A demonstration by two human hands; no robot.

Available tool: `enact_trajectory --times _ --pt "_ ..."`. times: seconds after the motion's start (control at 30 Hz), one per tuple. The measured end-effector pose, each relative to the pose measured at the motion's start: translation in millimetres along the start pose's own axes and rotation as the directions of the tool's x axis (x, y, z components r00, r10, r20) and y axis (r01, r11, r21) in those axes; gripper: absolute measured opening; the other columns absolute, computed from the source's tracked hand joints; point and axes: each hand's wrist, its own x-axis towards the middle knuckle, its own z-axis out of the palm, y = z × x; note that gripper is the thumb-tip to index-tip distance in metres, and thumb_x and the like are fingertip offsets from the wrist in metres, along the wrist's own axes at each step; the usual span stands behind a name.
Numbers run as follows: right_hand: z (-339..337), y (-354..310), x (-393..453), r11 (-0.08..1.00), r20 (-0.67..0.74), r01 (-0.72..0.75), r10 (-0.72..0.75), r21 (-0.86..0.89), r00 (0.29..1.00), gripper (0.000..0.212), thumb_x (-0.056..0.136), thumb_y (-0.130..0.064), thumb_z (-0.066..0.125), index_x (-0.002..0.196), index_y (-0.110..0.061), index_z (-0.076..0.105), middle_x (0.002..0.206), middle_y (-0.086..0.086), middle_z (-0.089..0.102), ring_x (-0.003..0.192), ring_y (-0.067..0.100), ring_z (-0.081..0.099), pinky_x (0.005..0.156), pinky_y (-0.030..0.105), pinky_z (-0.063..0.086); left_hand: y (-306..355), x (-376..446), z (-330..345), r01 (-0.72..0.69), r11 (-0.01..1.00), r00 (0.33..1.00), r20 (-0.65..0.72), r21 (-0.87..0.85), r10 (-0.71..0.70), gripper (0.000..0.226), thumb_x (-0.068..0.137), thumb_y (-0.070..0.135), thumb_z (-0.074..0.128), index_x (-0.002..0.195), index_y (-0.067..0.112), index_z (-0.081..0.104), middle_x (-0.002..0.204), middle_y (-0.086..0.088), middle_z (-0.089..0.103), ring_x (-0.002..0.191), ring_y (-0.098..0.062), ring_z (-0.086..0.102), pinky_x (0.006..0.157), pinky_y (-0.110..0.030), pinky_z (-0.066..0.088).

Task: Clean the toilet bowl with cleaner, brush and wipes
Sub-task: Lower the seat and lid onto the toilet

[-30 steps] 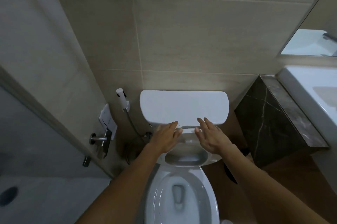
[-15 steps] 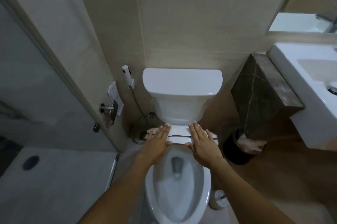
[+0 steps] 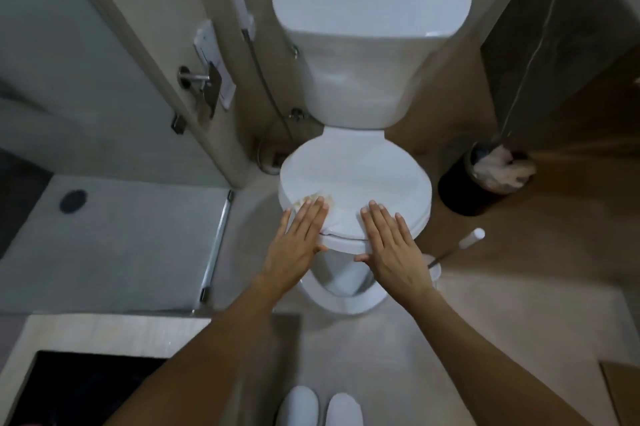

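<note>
One white toilet lid [image 3: 353, 176] is lying shut; left hand [image 3: 298, 242] and right hand [image 3: 391, 245] are resting flat, fingers spread, holding nothing.

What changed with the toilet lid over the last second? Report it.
The lid swung down from against the tank and now covers the bowl. Left hand and right hand followed it down, flat on its front edge. Tank, bin and brush stayed put.

The toilet lid [image 3: 356, 179] looks smooth, glossy white plastic, and the tank [image 3: 363, 55] glossy glazed ceramic. The bidet sprayer hose [image 3: 266, 79] is ribbed shiny metal. The waste bin [image 3: 460, 190] is matt black, filled with crumpled paper [image 3: 502, 169]. The floor by it looks like brown wood.
</note>
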Motion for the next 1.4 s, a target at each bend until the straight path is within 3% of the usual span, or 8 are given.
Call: enact_trajectory --times 0.13,0.4,0.53,0.73,1.0,1.13,1.27,1.4 --pt "49.2 -13.8 -31.1 0.999 -0.056 0.010 -0.012 -0.037 0.998 0.080 0.093 -0.050 0.031 0.152 -0.008 -0.001 0.155 0.016 0.026 0.142 0.031 0.028 0.116 0.046 0.013 -1.0 -33.5 51.9 -0.053 0.995 0.997 -0.060 0.080 0.058 0.076 0.090 0.038 0.042 0.150 0.007 0.006 0.153 -0.012 0.022 0.141 -0.028 0.023 0.114 -0.049 0.012" --pt "140.1 -25.8 -69.6 0.988 -0.136 0.027 -0.047 -0.151 0.990 0.080 0.094 -0.048 0.036 0.153 -0.008 -0.001 0.158 0.014 0.013 0.146 0.028 0.013 0.118 0.047 0.007 1.5 -76.8 142.2 -0.029 0.975 0.980 -0.185 0.221 0.071 0.077 0.092 0.036 0.041 0.151 0.006 0.000 0.159 -0.007 -0.009 0.147 -0.022 -0.002 0.115 -0.055 0.000" --pt "176.9 -27.5 -84.6 0.988 -0.190 0.015 -0.045 -0.154 0.981 0.079 0.095 -0.047 0.036 0.153 -0.008 -0.002 0.160 0.009 -0.006 0.148 0.024 0.000 0.118 0.048 0.005 2.7 -89.4 176.6 -0.043 0.971 0.971 -0.219 0.237 0.096 0.079 0.092 0.034 0.042 0.151 0.007 -0.003 0.159 -0.006 -0.011 0.147 -0.021 -0.003 0.115 -0.054 -0.003" --pt "219.8 -28.5 -95.6 0.987 -0.248 -0.006 -0.035 -0.163 0.968 0.070 0.101 -0.048 0.022 0.152 -0.008 -0.005 0.160 0.006 -0.011 0.148 0.019 -0.005 0.119 0.046 0.001 -3.3 -101.0 218.8 -0.055 0.974 0.967 -0.230 0.218 0.106 0.081 0.093 0.031 0.047 0.151 0.009 -0.006 0.159 -0.004 -0.013 0.147 -0.019 -0.004 0.114 -0.055 -0.001" --pt "254.8 -26.7 -103.1 0.982 -0.187 -0.005 -0.030 -0.187 0.982 0.081 0.096 -0.041 0.038 0.151 -0.008 -0.010 0.159 0.007 -0.017 0.147 0.019 -0.011 0.118 0.047 -0.003 -5.0 -107.9 251.2 -0.039 0.964 0.979 -0.181 0.264 0.089 0.103 0.083 0.020 0.071 0.151 0.008 -0.007 0.159 -0.006 -0.014 0.147 -0.019 -0.006 0.114 -0.056 0.000" --pt "259.3 -26.4 -103.3 0.985 -0.154 -0.012 -0.015 -0.174 0.988 0.082 0.095 -0.039 0.041 0.152 -0.009 -0.010 0.159 0.006 -0.017 0.147 0.018 -0.011 0.118 0.046 -0.003 -5.5 -109.4 254.9 -0.048 0.969 0.988 -0.129 0.242 0.081 0.102 0.086 0.022 0.068 0.150 0.008 -0.010 0.158 -0.006 -0.017 0.146 -0.019 -0.009 0.114 -0.055 -0.002" --pt "249.0 -26.7 -103.2 0.992 -0.104 -0.022 0.009 -0.122 0.995 0.074 0.098 -0.043 0.032 0.152 -0.012 -0.008 0.160 0.003 -0.013 0.148 0.016 -0.008 0.119 0.045 -0.001 -6.4 -109.4 244.7 -0.074 0.962 0.994 -0.062 0.264 0.094 0.093 0.090 0.027 0.060 0.151 0.010 -0.008 0.158 -0.004 -0.016 0.146 -0.018 -0.008 0.114 -0.055 -0.002" --pt "229.8 -34.3 -104.8 0.997 0.004 -0.071 0.071 -0.038 0.997 0.066 0.099 -0.043 0.027 0.153 -0.011 0.004 0.161 0.005 0.001 0.148 0.017 -0.001 0.119 0.045 0.005 -14.1 -108.8 225.4 -0.131 0.961 0.990 -0.025 0.245 0.142 0.078 0.089 0.008 0.046 0.152 0.015 0.002 0.160 0.001 0.006 0.146 -0.013 0.007 0.115 -0.053 -0.005"
